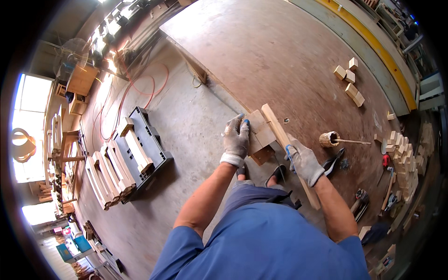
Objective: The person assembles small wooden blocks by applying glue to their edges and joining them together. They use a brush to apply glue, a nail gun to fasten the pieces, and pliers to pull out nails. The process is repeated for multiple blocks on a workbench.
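Note:
Both my hands wear pale work gloves with blue at some fingertips. My left hand [236,137] is closed on the left side of a squarish wooden block [262,133] at the table's edge. A long, narrow wooden strip [276,124] lies just right of the block, slanting from the far left toward me. My right hand [304,160] grips this strip around its middle, and the strip's near end [311,198] sticks out below my wrist. Whether strip and block touch is hard to make out. Under the block a darker brown wooden piece [262,155] shows.
On the large brown table [261,56] lie several small wood blocks [351,76], a glue-stained pot [329,139] with a stick, pliers [334,161] and a red-handled screwdriver [385,161]. Stacked blocks [404,161] line the right. Left on the floor, a dark pallet [156,154] bears wooden parts [109,170].

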